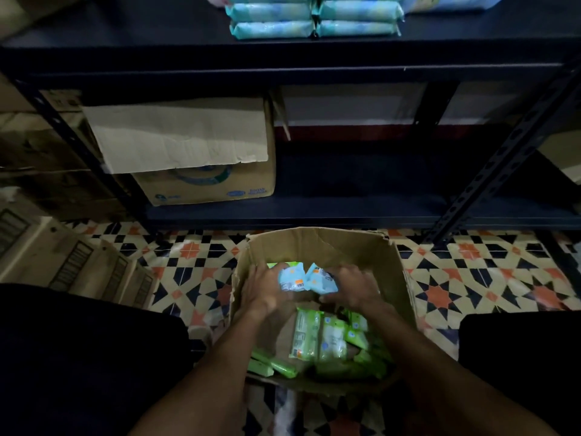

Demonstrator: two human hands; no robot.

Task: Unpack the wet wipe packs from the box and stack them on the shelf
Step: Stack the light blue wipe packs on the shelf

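Above you the dark shelf (125,36) already carries blue packs stacked near its middle. Below it, your open box (314,243) sits on the floor, green packs (320,338) heaped at its near edge. Your left hand (262,289) and right hand (352,286) press two blue packs (306,276) between them. They look soft, light and slippery: squeeze the flat sides, not the ends.

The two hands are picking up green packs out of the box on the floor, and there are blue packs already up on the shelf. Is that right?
Not quite. In the head view, the left hand and right hand hold light blue packs, not green ones. The green packs lie lower in the box on the floor. Blue packs do sit on the shelf.
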